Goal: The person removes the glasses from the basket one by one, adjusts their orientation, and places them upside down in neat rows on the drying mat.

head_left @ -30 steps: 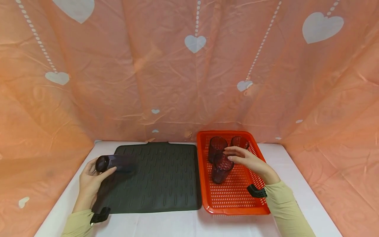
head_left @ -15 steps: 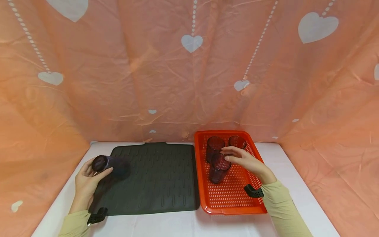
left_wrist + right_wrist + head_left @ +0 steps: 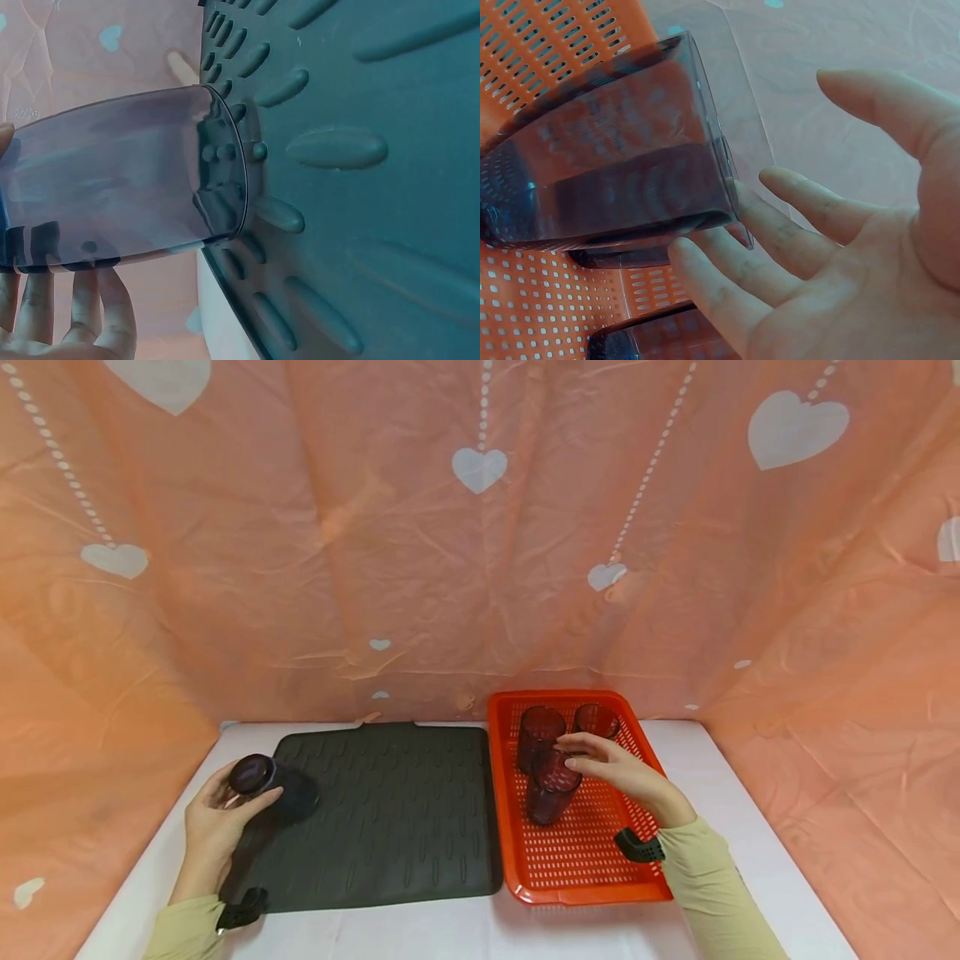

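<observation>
Over the left end of a black ridged mat (image 3: 390,827), my left hand (image 3: 213,827) grips a dark purple drinking glass (image 3: 296,793) near its base. The glass is upside down and tilted; in the left wrist view its rim (image 3: 244,169) is right at the mat. My right hand (image 3: 626,778) is over the red basket, fingers extended and thumb apart. In the right wrist view its fingers (image 3: 787,240) reach the rim of the nearest glass (image 3: 630,150), which leans in the basket. Two more purple glasses stand behind it, one back left (image 3: 534,731) and one back right (image 3: 600,718).
The perforated red basket (image 3: 592,896) sits on the white table (image 3: 420,935), right beside the mat. An orange curtain (image 3: 337,568) with white hearts hangs behind and at both sides. Each wrist carries a black strap (image 3: 637,846).
The glass in my left hand has tipped from nearly sideways to more upside down, its rim lowering toward the mat. My right hand has stayed by the nearest glass. The head view has shifted slightly right.
</observation>
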`<state>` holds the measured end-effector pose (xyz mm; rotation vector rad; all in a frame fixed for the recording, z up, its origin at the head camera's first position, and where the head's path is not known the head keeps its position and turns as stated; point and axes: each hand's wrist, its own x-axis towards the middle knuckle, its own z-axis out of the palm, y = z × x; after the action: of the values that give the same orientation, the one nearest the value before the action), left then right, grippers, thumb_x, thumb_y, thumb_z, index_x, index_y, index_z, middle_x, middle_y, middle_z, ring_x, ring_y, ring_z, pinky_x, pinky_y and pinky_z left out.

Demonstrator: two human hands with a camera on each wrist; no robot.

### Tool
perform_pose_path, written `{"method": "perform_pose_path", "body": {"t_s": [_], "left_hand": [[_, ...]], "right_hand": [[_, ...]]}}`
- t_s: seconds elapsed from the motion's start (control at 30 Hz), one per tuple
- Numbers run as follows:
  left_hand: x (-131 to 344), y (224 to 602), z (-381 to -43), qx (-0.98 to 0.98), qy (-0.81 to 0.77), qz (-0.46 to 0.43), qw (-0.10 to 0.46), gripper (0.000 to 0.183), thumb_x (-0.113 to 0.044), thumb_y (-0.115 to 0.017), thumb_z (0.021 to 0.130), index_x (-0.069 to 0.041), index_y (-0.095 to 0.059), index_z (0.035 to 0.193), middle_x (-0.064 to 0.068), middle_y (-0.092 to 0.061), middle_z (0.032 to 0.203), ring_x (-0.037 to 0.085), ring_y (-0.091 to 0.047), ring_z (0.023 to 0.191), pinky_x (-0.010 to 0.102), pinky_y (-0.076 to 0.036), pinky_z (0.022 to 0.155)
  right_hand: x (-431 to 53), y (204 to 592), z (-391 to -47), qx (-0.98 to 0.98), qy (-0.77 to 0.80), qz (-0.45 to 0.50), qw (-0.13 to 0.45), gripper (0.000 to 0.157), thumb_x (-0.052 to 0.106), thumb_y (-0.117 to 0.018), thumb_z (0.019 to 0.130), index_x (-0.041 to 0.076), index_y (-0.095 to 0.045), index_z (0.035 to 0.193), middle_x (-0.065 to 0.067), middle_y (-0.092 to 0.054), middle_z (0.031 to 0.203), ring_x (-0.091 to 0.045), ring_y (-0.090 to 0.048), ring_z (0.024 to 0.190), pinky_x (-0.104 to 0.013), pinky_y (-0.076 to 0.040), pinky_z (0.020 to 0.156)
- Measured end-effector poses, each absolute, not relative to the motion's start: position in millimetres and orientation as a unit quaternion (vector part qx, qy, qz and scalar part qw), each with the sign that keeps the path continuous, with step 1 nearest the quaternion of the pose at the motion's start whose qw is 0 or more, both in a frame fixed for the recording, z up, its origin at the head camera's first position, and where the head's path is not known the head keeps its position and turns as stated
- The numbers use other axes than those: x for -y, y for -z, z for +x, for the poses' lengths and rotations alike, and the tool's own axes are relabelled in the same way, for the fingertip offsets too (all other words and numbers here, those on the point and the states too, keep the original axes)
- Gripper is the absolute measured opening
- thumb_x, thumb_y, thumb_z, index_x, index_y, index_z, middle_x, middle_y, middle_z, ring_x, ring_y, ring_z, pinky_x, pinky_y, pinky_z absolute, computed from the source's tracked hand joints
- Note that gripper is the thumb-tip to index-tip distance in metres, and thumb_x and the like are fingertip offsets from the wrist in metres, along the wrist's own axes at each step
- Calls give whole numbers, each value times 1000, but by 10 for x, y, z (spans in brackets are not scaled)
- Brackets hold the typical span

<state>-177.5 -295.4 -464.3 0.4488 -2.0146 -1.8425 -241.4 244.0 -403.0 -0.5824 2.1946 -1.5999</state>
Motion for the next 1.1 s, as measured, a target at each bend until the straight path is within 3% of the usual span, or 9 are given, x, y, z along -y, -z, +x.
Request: {"method": "perform_pose_path", "body": {"t_s": [0.17,0.4,0.63,0.87,1.1], "left_hand": [[2976,4656,-1767,714,653,165,192,69,-7,-86,70,-16,-56,132,-10,-57,107,6,-49,96,8,-42,72],[2991,4654,-1761,710,657,164,193,69,-5,-86,70,-15,-57,132,-10,-57,104,6,-50,94,9,-44,69],[2979,4665,-1779,713,655,163,190,69,-6,-85,71,-14,-56,134,-11,-57,105,6,-49,97,8,-42,72],[2992,4729,-1853,754,609,150,198,70,-13,-85,74,-18,-55,137,-11,-56,113,4,-47,99,10,-41,74],[3163,4868,-1941,790,559,151,200,79,-22,-86,72,-28,-49,142,-11,-53,124,0,-49,98,5,-43,73]], "right_hand": [[-2424,4032,-2399,-777,566,-203,187,52,21,-56,98,1,-39,142,-20,-44,142,-39,-40,129,-46,-32,104],[-2411,4047,-2399,-771,572,-209,185,51,18,-56,98,-1,-39,141,-25,-41,142,-45,-37,129,-46,-33,103],[-2423,4059,-2393,-781,558,-213,181,49,19,-55,98,-1,-40,141,-23,-43,141,-39,-42,127,-44,-35,100],[-2439,4041,-2393,-781,560,-210,180,49,19,-56,98,-1,-41,141,-22,-43,141,-39,-42,127,-43,-36,100],[-2442,4039,-2402,-783,557,-210,179,50,20,-56,98,-1,-41,140,-24,-43,141,-39,-41,127,-44,-36,99]]}}
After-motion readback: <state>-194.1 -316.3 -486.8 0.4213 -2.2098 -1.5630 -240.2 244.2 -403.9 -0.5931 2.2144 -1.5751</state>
